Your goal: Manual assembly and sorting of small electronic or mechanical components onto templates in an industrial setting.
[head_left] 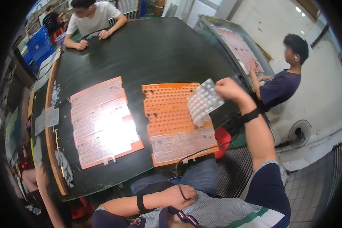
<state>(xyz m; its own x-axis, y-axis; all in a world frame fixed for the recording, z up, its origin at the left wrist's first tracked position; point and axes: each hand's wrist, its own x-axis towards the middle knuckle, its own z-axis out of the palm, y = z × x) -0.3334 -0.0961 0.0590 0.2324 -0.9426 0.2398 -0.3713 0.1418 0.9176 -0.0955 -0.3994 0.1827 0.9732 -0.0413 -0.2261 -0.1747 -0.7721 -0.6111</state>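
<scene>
My right hand (230, 89) pinches the dimpled clear sheet (205, 102) by its upper right corner, the sheet hanging tilted over the right side of the orange perforated board (167, 110); whether its low edge touches the board, I cannot tell. My left hand (177, 195) lies at my lap, palm hidden, so I cannot tell if it grasps anything; I would do better to bring it up and support the sheet's free edge, since one corner alone may let the thin plastic buckle. I should keep tension light and even; the black cable (201, 151) crosses the flat clear sheet (182, 142) at the near end, and could snag.
</scene>
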